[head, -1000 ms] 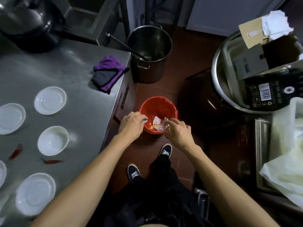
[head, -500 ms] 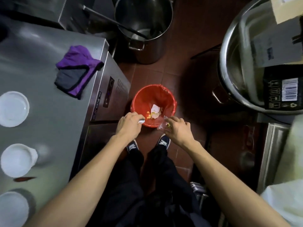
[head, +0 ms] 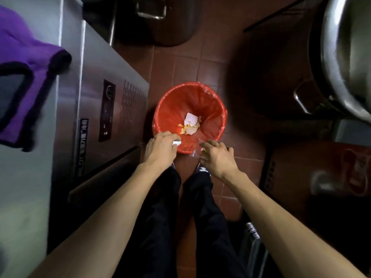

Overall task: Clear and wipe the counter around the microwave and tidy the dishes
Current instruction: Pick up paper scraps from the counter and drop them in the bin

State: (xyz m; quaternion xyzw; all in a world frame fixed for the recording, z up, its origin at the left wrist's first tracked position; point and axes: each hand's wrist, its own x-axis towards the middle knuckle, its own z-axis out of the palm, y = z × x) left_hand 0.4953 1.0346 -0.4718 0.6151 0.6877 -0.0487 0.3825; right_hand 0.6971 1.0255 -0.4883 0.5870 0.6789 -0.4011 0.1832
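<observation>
A red waste bin [head: 170,109] lined with a thin plastic bag stands on the tiled floor just beyond my feet. White paper and yellow scraps [head: 189,124] lie at its bottom. My left hand [head: 160,150] hovers over the bin's near rim, closed on a small white object [head: 176,142]. My right hand [head: 217,157] is beside the rim, closed on a crumpled clear plastic wrapper [head: 197,151] with yellow bits in it. A purple and grey cloth [head: 24,63] lies on the steel counter [head: 26,197] at the left.
The counter's steel front [head: 108,109] with a control panel rises close to the bin's left. A steel stockpot [head: 170,19] stands on the floor beyond. A very large steel pot [head: 341,63] fills the upper right; a cardboard box [head: 321,171] sits below it.
My view has tilted down and closer to the bin; the white dishes on the counter have left the frame. Both hands stay at the bin's near rim, still closed on their items.
</observation>
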